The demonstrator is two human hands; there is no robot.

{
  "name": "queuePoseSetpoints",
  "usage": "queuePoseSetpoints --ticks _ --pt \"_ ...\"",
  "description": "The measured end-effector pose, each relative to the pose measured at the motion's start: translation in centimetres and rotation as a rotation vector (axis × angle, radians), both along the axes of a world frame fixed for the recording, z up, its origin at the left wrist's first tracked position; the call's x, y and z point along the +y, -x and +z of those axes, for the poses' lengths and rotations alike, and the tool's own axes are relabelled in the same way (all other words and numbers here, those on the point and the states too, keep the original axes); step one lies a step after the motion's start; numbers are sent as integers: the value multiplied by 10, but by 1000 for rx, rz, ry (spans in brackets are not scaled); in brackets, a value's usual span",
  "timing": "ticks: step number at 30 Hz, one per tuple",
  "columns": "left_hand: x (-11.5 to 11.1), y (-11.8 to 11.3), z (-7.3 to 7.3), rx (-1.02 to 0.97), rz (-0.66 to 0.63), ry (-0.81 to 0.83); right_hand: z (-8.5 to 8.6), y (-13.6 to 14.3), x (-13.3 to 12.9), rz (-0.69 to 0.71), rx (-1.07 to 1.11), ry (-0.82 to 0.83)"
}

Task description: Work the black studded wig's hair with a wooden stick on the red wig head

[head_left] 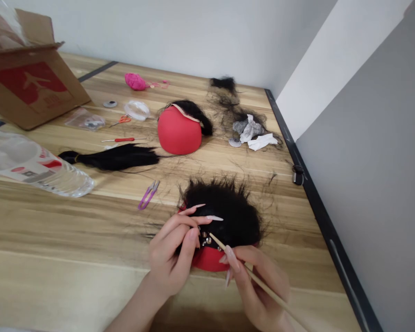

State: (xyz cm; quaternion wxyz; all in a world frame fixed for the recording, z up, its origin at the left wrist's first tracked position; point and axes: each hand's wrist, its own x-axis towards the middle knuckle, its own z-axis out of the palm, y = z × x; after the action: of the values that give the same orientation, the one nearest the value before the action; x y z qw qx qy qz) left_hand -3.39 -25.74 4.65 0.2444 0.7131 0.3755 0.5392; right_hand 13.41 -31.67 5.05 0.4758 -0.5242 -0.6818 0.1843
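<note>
Black hair [224, 210] covers a red dome [210, 261] toward the near edge of the tabletop [55, 230]. From my remote view, the left hand [173, 246] sits at its front left, thumb and fingers close together; whether they pinch anything, I can't tell. My right hand [261, 281] is clamped on a wooden stick [268, 290], tip beside silvery studs [208, 240]. Purple thread snips [148, 195] lie leftward; nearer the far edge, I see another red dome [179, 131].
</note>
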Motion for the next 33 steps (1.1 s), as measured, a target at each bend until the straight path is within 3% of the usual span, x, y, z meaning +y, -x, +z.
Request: queuePoseSetpoints --ticks 5,14,33 --pt "0 0 1 -2 -4 5 -2 -1 -1 -21 -24 7" --pt "0 0 1 0 -5 4 -2 -1 1 63 46 -24" --pt "0 -1 2 7 17 4 -5 0 -2 9 114 -18"
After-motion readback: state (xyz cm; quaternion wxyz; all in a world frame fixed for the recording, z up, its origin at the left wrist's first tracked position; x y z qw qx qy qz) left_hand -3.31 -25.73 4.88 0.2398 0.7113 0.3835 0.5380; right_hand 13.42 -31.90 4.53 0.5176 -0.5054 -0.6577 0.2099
